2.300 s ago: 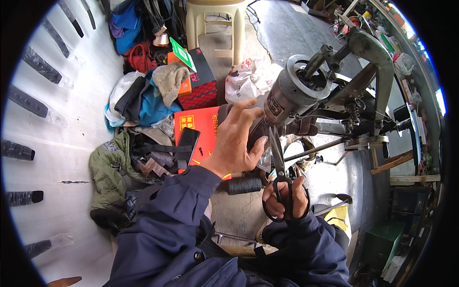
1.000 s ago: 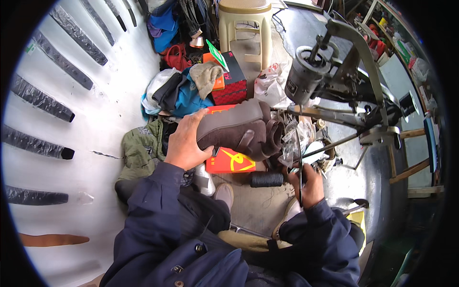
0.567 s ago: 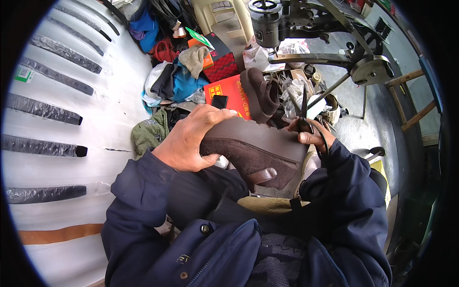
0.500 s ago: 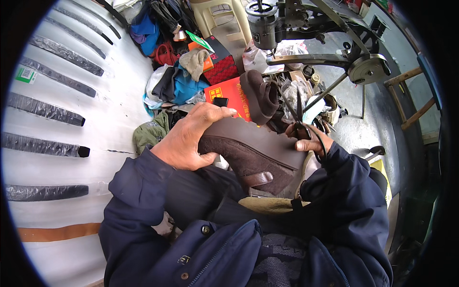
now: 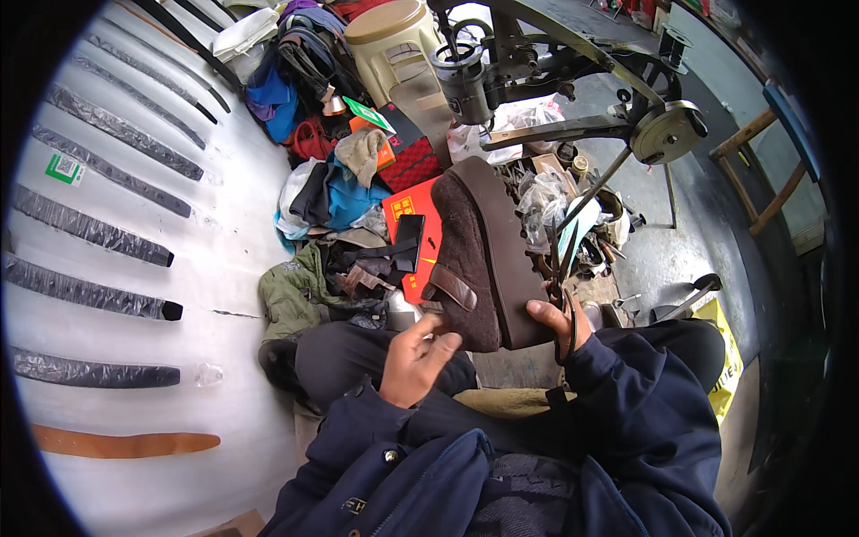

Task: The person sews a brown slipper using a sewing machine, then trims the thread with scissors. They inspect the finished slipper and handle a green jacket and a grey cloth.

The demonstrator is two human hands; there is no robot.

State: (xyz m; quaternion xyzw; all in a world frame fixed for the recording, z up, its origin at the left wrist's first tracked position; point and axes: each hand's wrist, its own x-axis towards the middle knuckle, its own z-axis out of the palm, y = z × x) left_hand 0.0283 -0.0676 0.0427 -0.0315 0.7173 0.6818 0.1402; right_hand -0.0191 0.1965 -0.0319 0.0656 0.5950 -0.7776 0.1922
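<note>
Head view: a brown shoe (image 5: 471, 255) is held on end in front of the lap, sole facing right. The right hand's (image 5: 581, 331) fingers grip black scissors (image 5: 557, 276), thumb against the sole. The left hand's (image 5: 413, 365) fingers are loosely bent and parted beside the shoe; contact is unclear. Beyond are a red box (image 5: 414, 204), a phone (image 5: 408, 240) and a sewing machine (image 5: 465, 89).

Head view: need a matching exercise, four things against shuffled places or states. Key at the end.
Things
1. shoe
2. scissors
3. stool
4. phone

Places or states
A. cream, near the picture's top edge
B. handles in the right hand, blades up
C. dark, lying over part of a red box
D. brown, sole facing right

Pairs: 1-D, 2-B, 3-A, 4-C
</note>
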